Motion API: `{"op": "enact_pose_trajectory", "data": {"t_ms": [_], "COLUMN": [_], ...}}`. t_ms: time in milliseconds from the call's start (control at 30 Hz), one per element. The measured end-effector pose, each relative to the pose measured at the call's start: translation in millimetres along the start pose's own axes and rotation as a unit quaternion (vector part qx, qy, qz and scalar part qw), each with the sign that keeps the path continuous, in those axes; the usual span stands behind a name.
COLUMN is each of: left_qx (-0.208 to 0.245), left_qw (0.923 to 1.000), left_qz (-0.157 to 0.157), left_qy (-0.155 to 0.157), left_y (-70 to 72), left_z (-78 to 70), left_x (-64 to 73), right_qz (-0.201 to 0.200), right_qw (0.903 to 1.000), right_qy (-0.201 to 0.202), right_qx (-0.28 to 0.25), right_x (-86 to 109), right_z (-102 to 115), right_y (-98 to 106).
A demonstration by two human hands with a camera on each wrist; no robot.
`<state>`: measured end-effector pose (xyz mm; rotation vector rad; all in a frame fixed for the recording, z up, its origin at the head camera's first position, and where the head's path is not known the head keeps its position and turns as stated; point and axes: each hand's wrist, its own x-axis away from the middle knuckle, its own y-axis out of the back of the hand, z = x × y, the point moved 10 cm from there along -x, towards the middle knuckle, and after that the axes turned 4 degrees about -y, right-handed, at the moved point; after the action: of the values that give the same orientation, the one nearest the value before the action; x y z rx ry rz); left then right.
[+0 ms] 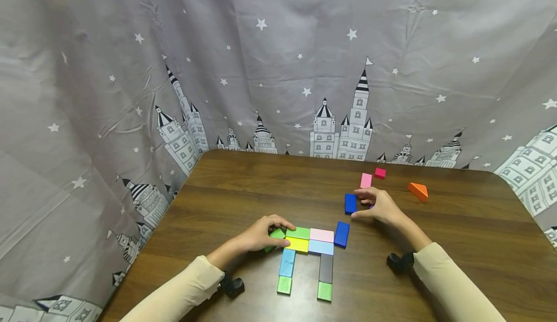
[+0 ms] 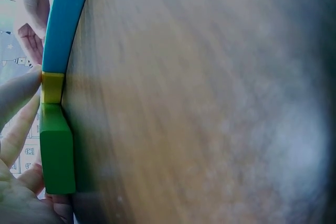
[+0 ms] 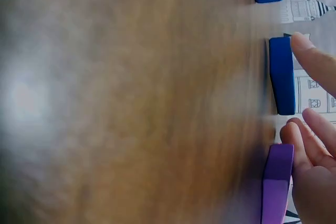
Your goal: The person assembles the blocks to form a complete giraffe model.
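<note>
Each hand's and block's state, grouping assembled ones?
Assembled multicoloured rectangular blocks, laid flat
Left hand, touching them
Leftmost green block, partly hidden
Nearer blue rectangular block, slanted
Farther blue rectangular block, separate
Right hand, open beside it
Far pink rectangular block, lying flat
Crimson rectangular block, apart
Orange triangular block, apart
Purple block, partly hidden

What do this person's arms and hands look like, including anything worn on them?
The left sleeve and right sleeve are plain pale cream, ending short of the hands. The left hand and right hand wear no gloves. A small black device sits by each wrist.
</note>
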<state>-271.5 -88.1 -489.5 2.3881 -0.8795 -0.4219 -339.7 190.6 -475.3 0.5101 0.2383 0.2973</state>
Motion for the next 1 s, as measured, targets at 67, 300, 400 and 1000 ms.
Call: {"op": "enact_pose_trajectory", "data": {"t_ms": [67, 300, 400, 1000], "left_qx": [0.001, 0.001, 0.002, 0.003], "left_qw": [1.0000, 1.0000, 1.0000, 1.0000], "left_qz": [0.001, 0.000, -0.001, -0.002], "left_qy": [-0.001, 0.000, 0.000, 0.007], "left_y": [-0.2, 0.2, 0.2, -1.7], "left_z": [0.1, 1.4, 1.6, 6.3], "left_x": [-0.2, -0.9, -0.7, -0.6], "right_qz": [0.008, 0.019, 0.014, -0.023], "right_qw": [0.9999, 0.9994, 0.9994, 0.9990], "right_qy": [-0.005, -0.013, -0.011, -0.036], "right_qx": [0.008, 0.027, 0.031, 0.013], "right_x": [-1.4, -4.1, -4.5, -1.2], "right_z": [-1.3, -1.1, -0.7, -8.2], "right_y": [0.0, -2.0, -3.6, -0.1]}}
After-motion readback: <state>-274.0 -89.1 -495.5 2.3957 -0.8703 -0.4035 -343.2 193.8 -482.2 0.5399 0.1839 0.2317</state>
